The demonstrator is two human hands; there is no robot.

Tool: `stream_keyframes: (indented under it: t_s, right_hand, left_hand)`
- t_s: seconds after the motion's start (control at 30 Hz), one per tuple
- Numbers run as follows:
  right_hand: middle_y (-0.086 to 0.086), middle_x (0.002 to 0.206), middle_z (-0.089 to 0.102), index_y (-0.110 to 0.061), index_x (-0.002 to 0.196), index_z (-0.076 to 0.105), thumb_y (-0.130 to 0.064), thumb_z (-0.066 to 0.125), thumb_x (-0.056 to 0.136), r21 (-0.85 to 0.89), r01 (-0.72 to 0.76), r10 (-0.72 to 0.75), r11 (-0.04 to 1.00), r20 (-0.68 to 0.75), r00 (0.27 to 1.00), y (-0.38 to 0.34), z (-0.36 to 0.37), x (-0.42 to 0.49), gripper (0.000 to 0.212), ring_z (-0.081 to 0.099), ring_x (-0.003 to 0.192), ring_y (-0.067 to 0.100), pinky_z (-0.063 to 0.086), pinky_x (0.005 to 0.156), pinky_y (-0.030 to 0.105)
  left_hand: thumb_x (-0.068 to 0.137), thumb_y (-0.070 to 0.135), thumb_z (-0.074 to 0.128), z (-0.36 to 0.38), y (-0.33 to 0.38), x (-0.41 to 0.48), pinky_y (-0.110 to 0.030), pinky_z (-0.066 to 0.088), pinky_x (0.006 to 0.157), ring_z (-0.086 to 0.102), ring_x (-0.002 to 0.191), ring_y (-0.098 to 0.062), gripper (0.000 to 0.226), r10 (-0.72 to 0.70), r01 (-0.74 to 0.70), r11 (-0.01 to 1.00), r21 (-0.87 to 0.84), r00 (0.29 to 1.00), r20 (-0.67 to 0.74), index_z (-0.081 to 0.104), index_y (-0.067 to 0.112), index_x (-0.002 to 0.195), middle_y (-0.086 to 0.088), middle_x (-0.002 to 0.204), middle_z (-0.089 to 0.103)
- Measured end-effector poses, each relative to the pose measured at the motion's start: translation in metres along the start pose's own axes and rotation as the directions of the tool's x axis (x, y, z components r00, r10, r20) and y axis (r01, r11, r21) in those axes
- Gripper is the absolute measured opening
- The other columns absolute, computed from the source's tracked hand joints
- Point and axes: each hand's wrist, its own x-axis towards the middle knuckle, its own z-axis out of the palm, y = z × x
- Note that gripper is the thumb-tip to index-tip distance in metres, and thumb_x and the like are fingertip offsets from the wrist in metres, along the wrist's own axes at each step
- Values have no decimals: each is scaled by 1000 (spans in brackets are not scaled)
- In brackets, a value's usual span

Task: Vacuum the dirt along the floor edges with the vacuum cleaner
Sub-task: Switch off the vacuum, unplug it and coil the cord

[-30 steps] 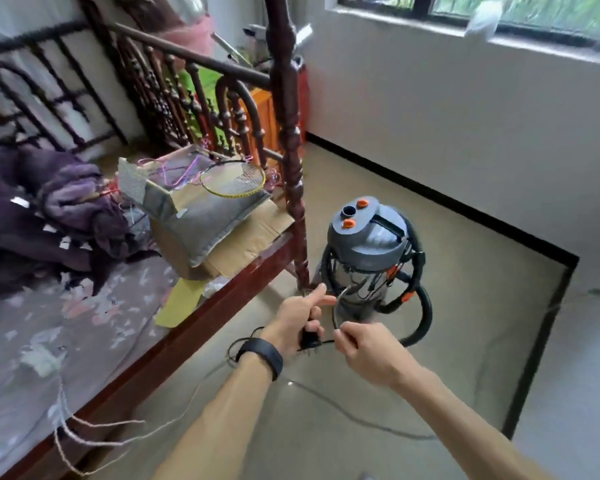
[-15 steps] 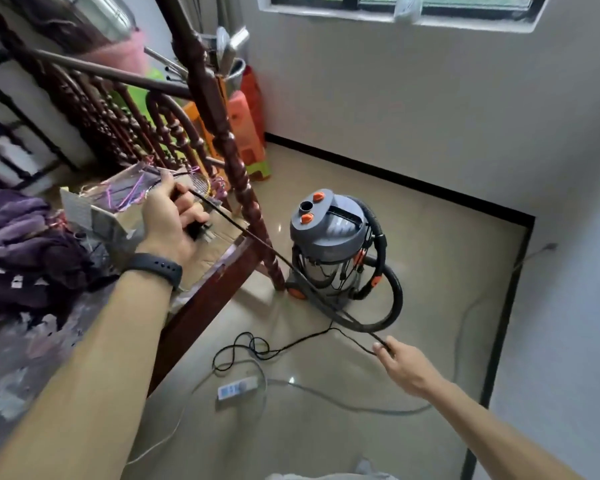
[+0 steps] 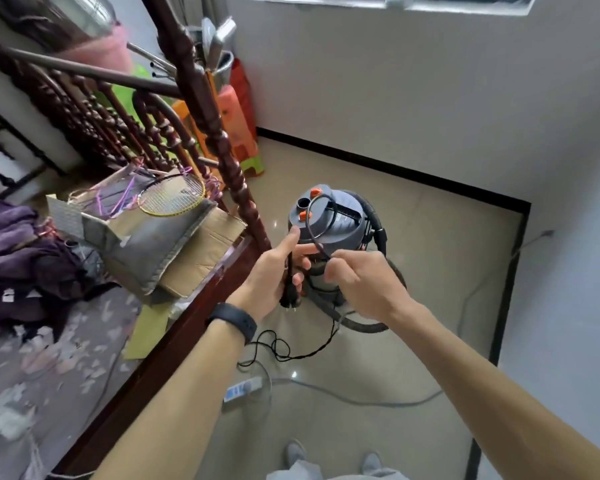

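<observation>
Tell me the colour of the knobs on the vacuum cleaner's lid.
Orange knobs on the grey vacuum cleaner lid; the head view shows them best.

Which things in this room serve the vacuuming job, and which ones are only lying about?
For the job: vacuum cleaner, its hose, the cord pinched by the right hand, the plug gripped by the left hand, the power strip on the floor.
Lying about: badminton racket, cardboard box, purple clothes on the bed, plastic stools in the corner.

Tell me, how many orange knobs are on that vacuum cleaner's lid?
2. One orange knob sits at the far edge of the vacuum cleaner lid; the other nearer, beside the round port. The left hand may hide more.
</observation>
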Motion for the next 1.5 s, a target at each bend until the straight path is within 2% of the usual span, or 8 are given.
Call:
stream_keyframes:
  t_s: [0.13,0.27,0.43,0.6,0.77,1.07,1.2,1.5]
  right_hand:
    - [-8,62,59,-5,84,69,-22,47,106,-69,-39,49,997,143,989,8,26,-2,35,54,61,8,45,64,30]
    - [6,73,68,-19,71,54,-46,53,102,85,-96,86,992,114,990,40,40,-6,42,59,65,15,46,66,32]
    - [1,77,61,-20,81,48,-55,47,103,-268,-341,406,901,240,882,129,48,-20,41,55,72,19,40,64,28]
    - [8,101,73,-19,115,61,-48,39,109,-387,-413,507,824,181,843,184,48,-54,37,66,100,29,50,86,38]
    - [7,61,60,-10,69,44,-41,38,111,-46,-435,427,899,-124,896,136,59,-26,53,60,62,30,50,66,43]
    - [2,83,66,-17,95,57,-37,34,105,-170,-98,127,981,170,977,36,77,4,32,59,70,23,46,68,38]
    - [10,80,66,-15,87,52,-37,45,107,-271,-39,100,962,214,972,51,84,-8,30,59,72,30,47,68,39]
    - [-1,84,62,-25,80,53,-48,54,101,-383,-321,440,866,281,853,161,67,-58,31,59,85,23,47,80,35]
  left_hand:
    - [106,33,45,0,16,13,-24,41,53,47,55,-15,34,156,-151,980,133,987,-33,66,13,88,2,77,72]
    - [108,29,39,-8,37,19,-29,46,65,52,54,-14,35,151,-172,952,-252,984,-99,52,16,78,5,48,44]
    - [109,28,36,-73,72,20,-18,31,40,24,35,-4,35,229,-299,896,-329,944,-236,51,17,81,12,44,28]
    - [108,29,40,-133,71,22,-22,31,43,30,37,-6,33,353,-335,935,119,834,-425,55,14,82,13,44,34]
    - [96,40,58,-113,-1,15,-32,37,58,52,57,-14,36,371,-29,610,792,894,-253,64,19,67,8,57,58]
    - [101,40,55,-28,-72,26,-20,33,48,40,48,-8,39,-162,155,982,-103,985,-62,73,12,81,1,65,61]
    - [102,40,52,-24,-70,28,-27,45,66,55,65,-15,40,-26,43,990,134,991,-128,64,17,71,3,69,66]
    - [106,44,40,-84,28,15,-20,29,45,23,36,-5,44,103,-221,888,-402,950,-295,40,25,66,11,46,26]
